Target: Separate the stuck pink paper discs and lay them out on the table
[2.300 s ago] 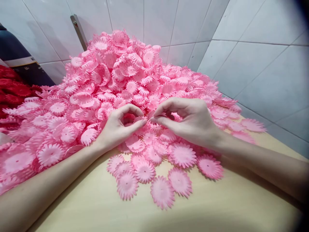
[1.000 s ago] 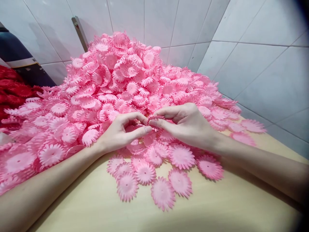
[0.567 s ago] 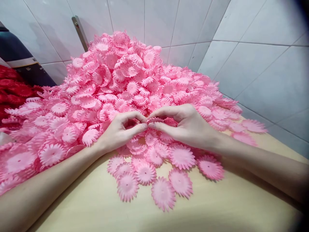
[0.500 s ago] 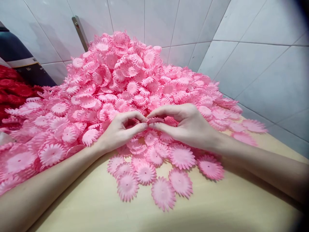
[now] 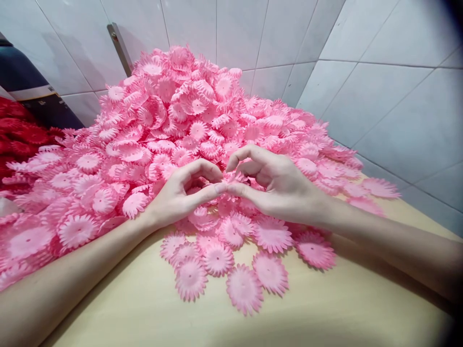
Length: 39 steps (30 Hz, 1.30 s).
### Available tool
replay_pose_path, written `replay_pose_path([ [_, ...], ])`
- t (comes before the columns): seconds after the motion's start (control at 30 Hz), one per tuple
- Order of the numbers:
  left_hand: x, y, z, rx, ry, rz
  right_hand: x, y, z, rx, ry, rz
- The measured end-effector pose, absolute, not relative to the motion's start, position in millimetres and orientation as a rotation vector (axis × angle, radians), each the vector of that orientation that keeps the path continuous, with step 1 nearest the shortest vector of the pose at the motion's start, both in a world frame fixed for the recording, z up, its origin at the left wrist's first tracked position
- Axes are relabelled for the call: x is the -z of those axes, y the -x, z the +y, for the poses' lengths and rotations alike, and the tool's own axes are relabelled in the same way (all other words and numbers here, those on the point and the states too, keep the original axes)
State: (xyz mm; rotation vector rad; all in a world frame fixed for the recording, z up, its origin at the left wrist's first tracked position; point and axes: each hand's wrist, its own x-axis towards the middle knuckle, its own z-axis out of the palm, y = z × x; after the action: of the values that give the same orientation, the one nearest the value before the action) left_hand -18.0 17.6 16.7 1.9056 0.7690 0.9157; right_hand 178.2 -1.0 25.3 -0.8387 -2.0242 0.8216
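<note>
Left hand (image 5: 184, 193), head view: thumb and index tips brought close together; cannot tell whether a disc is pinched between them, the tips hide it. Right hand (image 5: 280, 180): index finger arched up off the thumb with a gap between, grip apparently loose; no held disc made out. Thumb tips meet, or nearly so, above the front of the heap.

Material: pink scalloped petal discs (image 5: 197, 130), many with a small dark centre hole, heaped behind, beneath and left of the hands, with stragglers in front. Nearest loose disc (image 5: 245, 289) lies flat on the pale tabletop (image 5: 155, 313).

Handling (judged): very light, thin, soft and flexible, likely fabric; fringed rims may catch or cling in layers and crease if squeezed. Best hold: one rim between thumb and index, the opposite rim for parting layers.

Edges and room: heap rises against the tiled wall (image 5: 238, 29), limiting reach backward. At right, the tabletop edge runs beside the side wall. Widest room is toward the wearer, between the forearms. Far left: red petals (image 5: 20, 127) beside a dark cylinder (image 5: 32, 70).
</note>
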Motion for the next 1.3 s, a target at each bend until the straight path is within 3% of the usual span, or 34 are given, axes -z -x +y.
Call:
replay_pose_path([
  [1.3, -14.9, 21.0, 17.9, -0.721, -2.125, 0.683, -16.9, -175.1, -1.9, -0.739, 0.733, -2.205],
])
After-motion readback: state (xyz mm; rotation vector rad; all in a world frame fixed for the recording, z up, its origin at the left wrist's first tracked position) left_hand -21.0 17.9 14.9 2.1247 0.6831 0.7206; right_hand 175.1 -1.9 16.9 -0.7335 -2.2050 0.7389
